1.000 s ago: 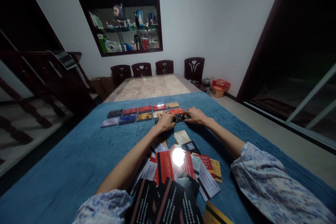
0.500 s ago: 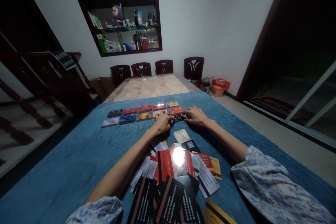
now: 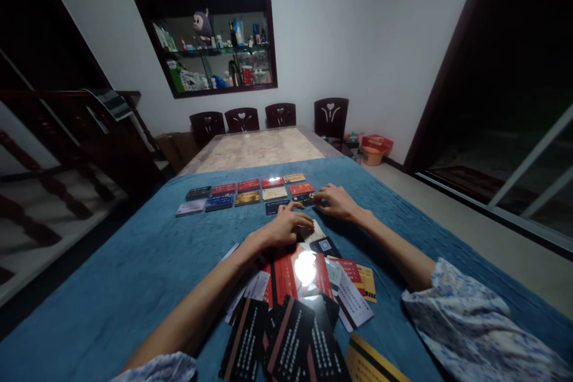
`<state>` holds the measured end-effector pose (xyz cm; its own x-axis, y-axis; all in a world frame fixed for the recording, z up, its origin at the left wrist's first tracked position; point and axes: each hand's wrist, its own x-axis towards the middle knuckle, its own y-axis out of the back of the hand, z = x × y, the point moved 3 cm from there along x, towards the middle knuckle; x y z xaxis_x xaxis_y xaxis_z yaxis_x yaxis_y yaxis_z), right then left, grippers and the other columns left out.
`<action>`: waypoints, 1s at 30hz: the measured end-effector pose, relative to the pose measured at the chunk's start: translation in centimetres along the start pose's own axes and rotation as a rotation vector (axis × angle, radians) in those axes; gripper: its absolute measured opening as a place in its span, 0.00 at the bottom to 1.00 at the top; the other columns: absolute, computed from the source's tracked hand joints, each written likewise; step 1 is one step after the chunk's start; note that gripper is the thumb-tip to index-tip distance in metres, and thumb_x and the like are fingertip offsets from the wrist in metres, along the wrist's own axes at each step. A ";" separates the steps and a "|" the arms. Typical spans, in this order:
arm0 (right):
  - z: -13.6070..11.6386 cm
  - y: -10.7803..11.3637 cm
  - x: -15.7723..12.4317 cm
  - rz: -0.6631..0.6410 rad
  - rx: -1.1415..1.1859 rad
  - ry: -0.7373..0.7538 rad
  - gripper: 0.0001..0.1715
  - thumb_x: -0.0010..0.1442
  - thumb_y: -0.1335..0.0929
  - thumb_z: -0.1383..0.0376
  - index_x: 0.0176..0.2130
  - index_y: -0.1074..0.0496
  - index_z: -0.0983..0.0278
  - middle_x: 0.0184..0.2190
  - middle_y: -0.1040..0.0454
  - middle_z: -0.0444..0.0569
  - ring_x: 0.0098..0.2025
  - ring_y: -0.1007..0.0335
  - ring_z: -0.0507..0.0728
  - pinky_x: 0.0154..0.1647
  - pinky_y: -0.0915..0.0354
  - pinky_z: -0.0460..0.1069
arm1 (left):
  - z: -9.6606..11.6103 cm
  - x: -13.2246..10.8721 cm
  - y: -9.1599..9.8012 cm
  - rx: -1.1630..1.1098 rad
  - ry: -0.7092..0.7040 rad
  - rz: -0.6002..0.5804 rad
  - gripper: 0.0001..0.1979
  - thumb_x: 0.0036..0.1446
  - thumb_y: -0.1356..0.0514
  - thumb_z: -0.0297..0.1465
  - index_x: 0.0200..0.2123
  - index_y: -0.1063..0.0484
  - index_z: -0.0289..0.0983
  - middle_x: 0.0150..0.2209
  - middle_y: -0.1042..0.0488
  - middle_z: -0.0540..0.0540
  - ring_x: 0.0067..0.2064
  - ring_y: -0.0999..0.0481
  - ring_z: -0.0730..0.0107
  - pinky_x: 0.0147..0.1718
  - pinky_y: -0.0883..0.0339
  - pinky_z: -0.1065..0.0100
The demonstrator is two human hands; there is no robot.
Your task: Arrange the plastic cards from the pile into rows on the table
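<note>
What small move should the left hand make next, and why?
Perhaps pinch a cream card at the far edge of the loose pile: the left hand is close by, while the right hand is at a black card beyond.

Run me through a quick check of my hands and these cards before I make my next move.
1. Left hand free of cards: cannot tell; its fingertips are over the far end of the loose pile.
2. Right hand at the black stack: ok, fingertips by its right end.
3. Laid-out stacks apart from the loose pile: ok, blue cloth shows between.
4. Loose pile squared up: not ok, cards overlap at different angles.
5. Nearest yellow card fully in view: not ok, the picture's bottom edge cuts it off.
</note>
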<state>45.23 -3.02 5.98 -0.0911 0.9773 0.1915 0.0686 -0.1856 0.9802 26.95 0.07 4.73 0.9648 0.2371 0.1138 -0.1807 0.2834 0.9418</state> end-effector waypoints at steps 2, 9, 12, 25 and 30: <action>-0.1 -0.2 -0.1 0.003 0.008 0.009 0.14 0.62 0.35 0.64 0.44 0.21 0.58 0.44 0.22 0.50 0.46 0.33 0.60 0.40 0.43 0.49 | 0.1 -0.2 -0.1 -0.006 -0.006 -0.060 0.28 0.49 0.46 0.16 0.49 0.23 0.44 0.56 0.25 0.50 0.64 0.45 0.50 0.59 0.52 0.46; -0.2 -0.3 0.0 0.015 0.047 0.044 0.14 0.62 0.35 0.65 0.43 0.21 0.59 0.45 0.22 0.50 0.45 0.32 0.59 0.43 0.43 0.49 | 0.0 -0.7 0.0 0.073 0.003 -0.113 0.38 0.43 0.48 0.14 0.56 0.28 0.48 0.62 0.30 0.52 0.67 0.48 0.51 0.59 0.50 0.45; -0.5 -0.2 0.0 0.025 0.073 0.067 0.14 0.62 0.35 0.65 0.43 0.21 0.59 0.45 0.22 0.50 0.44 0.32 0.59 0.44 0.43 0.50 | 0.1 -1.0 0.2 0.124 -0.003 -0.115 0.38 0.43 0.47 0.16 0.57 0.29 0.49 0.62 0.31 0.49 0.67 0.48 0.47 0.58 0.50 0.43; -1.5 -0.7 0.1 -0.006 0.223 0.226 0.15 0.60 0.32 0.58 0.45 0.21 0.61 0.44 0.22 0.51 0.48 0.30 0.60 0.48 0.39 0.51 | 0.4 -1.7 0.9 0.436 0.054 -0.103 0.18 0.51 0.41 0.23 0.47 0.28 0.38 0.50 0.29 0.38 0.62 0.43 0.47 0.53 0.45 0.51; -2.0 -0.9 -0.1 -0.088 0.286 0.307 0.21 0.56 0.29 0.53 0.46 0.21 0.62 0.44 0.23 0.52 0.48 0.30 0.62 0.48 0.38 0.51 | 0.3 -1.8 1.1 0.411 0.085 -0.075 0.09 0.58 0.44 0.26 0.41 0.26 0.38 0.46 0.28 0.39 0.58 0.39 0.50 0.51 0.44 0.53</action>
<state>43.20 -3.15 5.17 -0.3972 0.9044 0.1560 0.3159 -0.0248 0.9485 25.07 -0.29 5.67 0.9501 0.3104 0.0295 -0.0024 -0.0873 0.9962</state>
